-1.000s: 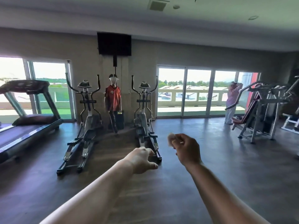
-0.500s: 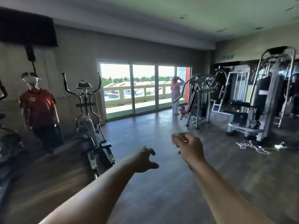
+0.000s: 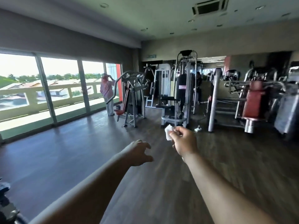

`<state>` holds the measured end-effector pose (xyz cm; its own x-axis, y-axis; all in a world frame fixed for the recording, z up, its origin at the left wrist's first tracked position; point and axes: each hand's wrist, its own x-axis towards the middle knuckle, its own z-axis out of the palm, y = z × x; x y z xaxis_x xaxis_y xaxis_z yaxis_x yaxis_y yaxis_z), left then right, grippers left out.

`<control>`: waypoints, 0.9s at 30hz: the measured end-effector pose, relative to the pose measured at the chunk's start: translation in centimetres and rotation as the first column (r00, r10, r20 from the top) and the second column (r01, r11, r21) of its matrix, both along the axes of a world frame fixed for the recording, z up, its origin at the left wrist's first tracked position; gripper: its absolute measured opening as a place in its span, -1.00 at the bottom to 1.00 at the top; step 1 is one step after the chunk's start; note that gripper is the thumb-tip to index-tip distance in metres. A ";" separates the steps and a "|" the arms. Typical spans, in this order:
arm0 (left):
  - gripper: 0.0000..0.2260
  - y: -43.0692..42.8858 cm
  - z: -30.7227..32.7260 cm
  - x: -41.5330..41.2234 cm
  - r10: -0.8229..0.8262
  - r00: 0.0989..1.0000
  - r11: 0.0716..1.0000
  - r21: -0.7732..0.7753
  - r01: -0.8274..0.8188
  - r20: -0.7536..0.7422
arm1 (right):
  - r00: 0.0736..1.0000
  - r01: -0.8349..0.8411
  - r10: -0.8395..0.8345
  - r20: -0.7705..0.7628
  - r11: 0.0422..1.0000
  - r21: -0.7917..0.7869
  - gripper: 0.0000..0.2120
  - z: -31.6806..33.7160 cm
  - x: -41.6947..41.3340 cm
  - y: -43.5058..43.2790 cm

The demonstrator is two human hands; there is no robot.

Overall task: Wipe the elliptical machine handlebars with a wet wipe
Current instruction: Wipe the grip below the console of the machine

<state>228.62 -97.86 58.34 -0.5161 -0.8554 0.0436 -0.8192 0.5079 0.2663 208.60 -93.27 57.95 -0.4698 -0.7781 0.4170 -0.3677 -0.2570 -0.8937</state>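
My right hand is stretched out in front of me and pinches a small crumpled white wet wipe between thumb and fingers. My left hand is held out beside it, a little lower, with fingers loosely spread and nothing in it. No elliptical machine handlebars are in sight; only a dark blurred machine part shows at the bottom left corner.
Open wooden floor lies ahead. Weight machines crowd the middle and right of the room. Glass sliding doors run along the left wall, and a person in pink stands by them. A white power strip lies on the floor.
The view has swung right: both ellipticals and the person in red have left the frame and the weight machines have come in. Both hands stay outstretched; the wipe now shows clearly.
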 end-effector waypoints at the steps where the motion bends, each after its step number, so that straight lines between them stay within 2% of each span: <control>1: -0.43 -2.2 0.0 -1.9 -0.039 0.999 0.999 -0.005 0.039 0.004 | 0.999 0.038 -0.038 -0.005 0.999 -0.001 -0.92 0.0 -1.6 -1.5; 8: -0.52 -16.1 -0.6 -16.2 -0.299 0.954 0.954 0.017 0.299 0.007 | 0.949 0.314 -0.314 -0.001 0.949 -0.004 -0.93 0.1 -13.6 -10.3; 13: -0.58 -23.4 -1.5 -28.2 -0.469 0.883 0.880 0.070 0.469 -0.011 | 0.844 0.536 -0.536 -0.003 0.844 0.023 -0.90 -0.1 -22.7 -12.7; 17: -0.55 -25.0 -1.9 -39.2 -0.603 0.797 0.795 0.093 0.600 0.012 | 0.751 0.660 -0.656 -0.069 0.750 0.042 -0.90 -1.1 -31.4 -12.5; 20: -0.41 -26.0 -3.3 -48.5 -0.660 0.751 0.748 0.087 0.658 -0.004 | 0.681 0.732 -0.727 -0.081 0.680 0.047 -0.97 -2.1 -38.6 -12.1; 21: -0.39 -26.0 -3.5 -51.7 -0.695 0.719 0.717 0.076 0.693 0.006 | 0.652 0.758 -0.754 -0.088 0.649 0.057 -0.92 -2.4 -41.2 -11.8; 25: -0.57 -24.3 -2.5 -64.0 -0.792 0.607 0.610 0.075 0.789 0.060 | 0.553 0.833 -0.831 -0.064 0.549 0.071 -0.88 -1.9 -51.3 -9.9; 27: -0.54 -23.5 -1.9 -70.5 -0.830 0.554 0.557 0.053 0.829 0.064 | 0.487 0.873 -0.870 -0.079 0.484 0.059 -0.85 -1.1 -56.4 -8.5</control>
<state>158.10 -121.36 56.39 -0.9983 -0.0467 -0.0345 -0.0536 0.9693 0.2398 152.20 -101.73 56.85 -0.9137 -0.0085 0.4063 -0.3919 0.2831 -0.8754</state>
